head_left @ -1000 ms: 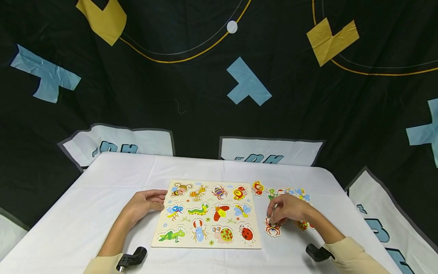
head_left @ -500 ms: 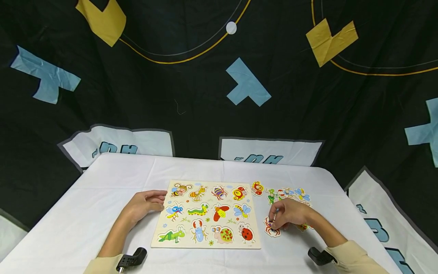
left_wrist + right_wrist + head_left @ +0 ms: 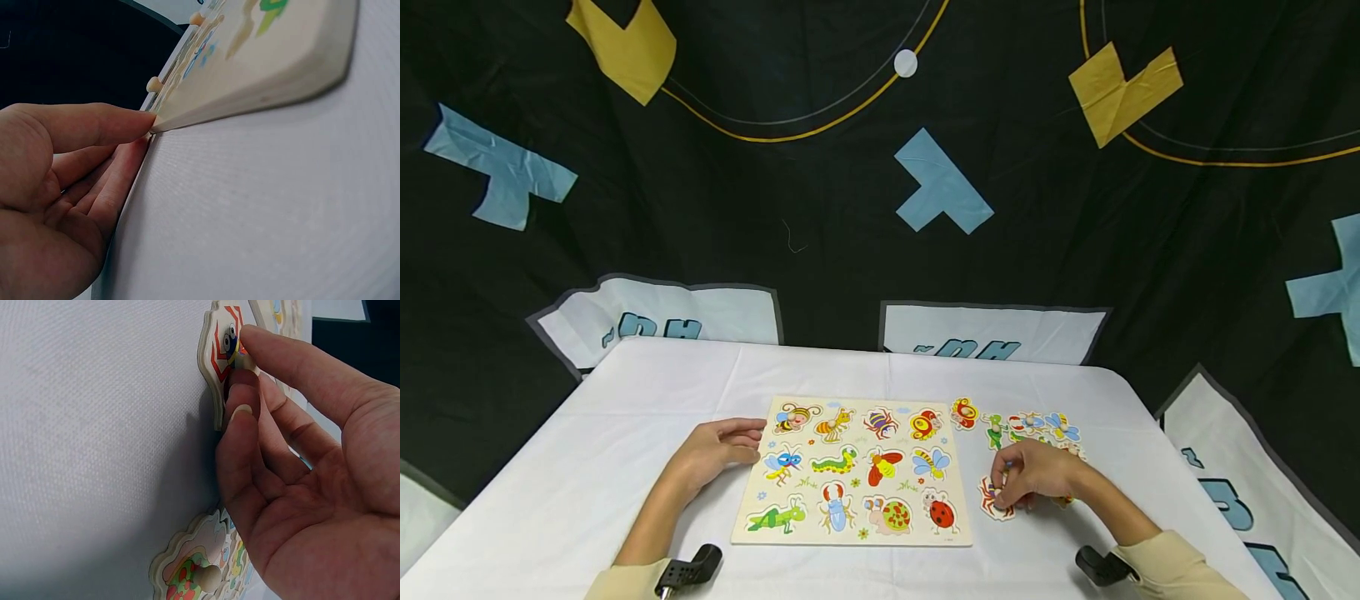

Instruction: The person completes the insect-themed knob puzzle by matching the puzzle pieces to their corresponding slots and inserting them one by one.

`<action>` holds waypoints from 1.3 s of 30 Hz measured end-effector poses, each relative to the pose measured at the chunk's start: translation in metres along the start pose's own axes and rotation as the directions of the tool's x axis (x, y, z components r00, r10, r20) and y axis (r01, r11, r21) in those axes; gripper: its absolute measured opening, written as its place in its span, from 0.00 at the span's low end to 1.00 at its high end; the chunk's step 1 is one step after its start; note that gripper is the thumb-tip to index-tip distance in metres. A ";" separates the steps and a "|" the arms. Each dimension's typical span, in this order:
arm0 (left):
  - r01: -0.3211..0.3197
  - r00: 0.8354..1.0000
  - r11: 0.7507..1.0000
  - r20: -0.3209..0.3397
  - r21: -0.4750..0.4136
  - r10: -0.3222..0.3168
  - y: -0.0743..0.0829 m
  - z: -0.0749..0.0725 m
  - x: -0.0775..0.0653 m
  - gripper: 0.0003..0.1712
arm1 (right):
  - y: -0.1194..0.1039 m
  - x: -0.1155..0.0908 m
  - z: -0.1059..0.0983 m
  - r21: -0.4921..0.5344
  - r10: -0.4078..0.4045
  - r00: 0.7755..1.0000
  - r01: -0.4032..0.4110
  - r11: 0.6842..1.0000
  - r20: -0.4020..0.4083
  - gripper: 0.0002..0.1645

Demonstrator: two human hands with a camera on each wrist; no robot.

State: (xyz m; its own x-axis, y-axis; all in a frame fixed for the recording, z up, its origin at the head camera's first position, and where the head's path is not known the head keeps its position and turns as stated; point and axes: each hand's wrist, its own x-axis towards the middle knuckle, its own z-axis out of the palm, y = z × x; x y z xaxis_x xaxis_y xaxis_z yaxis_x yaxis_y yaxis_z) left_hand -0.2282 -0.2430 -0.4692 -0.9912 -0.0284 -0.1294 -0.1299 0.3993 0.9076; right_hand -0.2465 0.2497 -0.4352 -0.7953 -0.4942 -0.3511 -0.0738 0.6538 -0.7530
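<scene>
A wooden puzzle board (image 3: 850,533) printed with insects lies flat on the white table. My left hand (image 3: 718,450) rests at its left side, thumb and fingers touching the edge, as the left wrist view shows. Two round knobs stand up from the board in that view. To the board's right, my right hand (image 3: 1037,475) pinches the knob of a spider puzzle piece (image 3: 992,502). In the right wrist view the spider piece (image 3: 214,369) stays close to the tablecloth, its knob partly hidden by my thumb and fingers.
Several loose puzzle pieces lie beyond my right hand, among them a bee piece (image 3: 1062,427), a green insect piece (image 3: 995,432) and a red-and-yellow piece (image 3: 965,413). A snail-like knobbed piece (image 3: 187,569) lies beside that hand. Black cloth (image 3: 850,233) hangs behind the table.
My right hand has shifted slightly right and toward me, uncovering more of the spider piece, which stays at nearly the same spot. My left hand stays at the board's edge.
</scene>
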 end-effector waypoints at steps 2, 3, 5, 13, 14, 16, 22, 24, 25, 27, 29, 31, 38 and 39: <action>-0.002 1.000 1.000 0.000 -0.004 0.002 0.000 0.000 0.000 0.35 | 0.000 0.000 0.000 0.001 -0.005 1.000 0.005 1.000 0.000 0.13; -0.003 1.000 1.000 0.000 -0.004 0.003 0.000 0.000 0.000 0.35 | 0.000 0.000 0.000 0.002 -0.009 1.000 0.009 1.000 0.000 0.13; -0.004 1.000 1.000 0.001 -0.005 0.004 0.000 0.000 0.000 0.35 | 0.001 0.000 0.000 0.004 -0.015 1.000 0.015 1.000 0.001 0.13; 0.000 1.000 1.000 0.005 -0.006 0.000 0.000 0.000 0.000 0.35 | 0.001 0.000 0.001 0.004 -0.018 1.000 0.018 1.000 -0.010 0.12; 0.000 1.000 1.000 0.005 -0.008 0.000 0.000 0.000 0.000 0.35 | 0.001 0.000 0.001 0.003 -0.018 1.000 0.018 1.000 -0.011 0.11; 0.003 1.000 1.000 0.003 -0.008 -0.003 0.000 0.000 0.000 0.35 | 0.000 0.000 0.001 0.004 -0.016 1.000 0.016 1.000 -0.011 0.12; 0.009 1.000 1.000 -0.001 -0.003 -0.009 0.000 0.000 0.000 0.34 | -0.002 0.001 0.000 -0.029 -0.020 1.000 0.019 0.999 -0.014 0.12; 0.009 1.000 1.000 0.001 -0.006 -0.009 0.000 0.000 0.000 0.34 | -0.004 0.001 -0.001 -0.044 -0.023 1.000 0.022 0.999 -0.013 0.12; 0.009 1.000 1.000 0.002 -0.008 -0.009 0.000 0.000 0.000 0.34 | -0.005 0.002 -0.002 -0.052 -0.021 1.000 0.020 0.998 -0.013 0.11; 0.008 1.000 1.000 0.003 -0.013 -0.008 0.000 0.000 -0.001 0.34 | -0.008 0.002 -0.003 -0.061 -0.016 1.000 0.016 0.998 -0.014 0.11; 0.006 1.000 1.000 0.004 -0.014 -0.006 0.000 0.000 -0.001 0.34 | -0.011 0.003 -0.004 -0.066 -0.019 1.000 0.018 0.998 -0.014 0.11; 0.006 1.000 1.000 0.004 -0.016 -0.006 0.000 -0.001 -0.001 0.34 | -0.013 0.004 -0.006 -0.075 -0.018 1.000 0.017 0.997 -0.018 0.11; 0.008 1.000 1.000 -0.002 -0.009 -0.008 0.000 0.000 0.000 0.34 | -0.018 0.005 -0.008 -0.054 -0.011 1.000 0.010 0.998 -0.026 0.12; 0.009 1.000 1.000 -0.004 -0.011 -0.009 0.000 0.000 0.000 0.34 | -0.018 0.006 -0.008 -0.048 -0.009 1.000 0.008 0.999 -0.028 0.12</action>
State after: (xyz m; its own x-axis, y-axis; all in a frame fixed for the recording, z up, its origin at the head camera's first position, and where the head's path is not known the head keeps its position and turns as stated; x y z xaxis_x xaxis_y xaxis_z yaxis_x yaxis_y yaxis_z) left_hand -0.2280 -0.2428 -0.4694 -0.9901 -0.0360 -0.1359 -0.1391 0.3890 0.9107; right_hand -0.2548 0.2397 -0.4190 -0.8110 -0.4842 -0.3284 -0.1090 0.6765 -0.7284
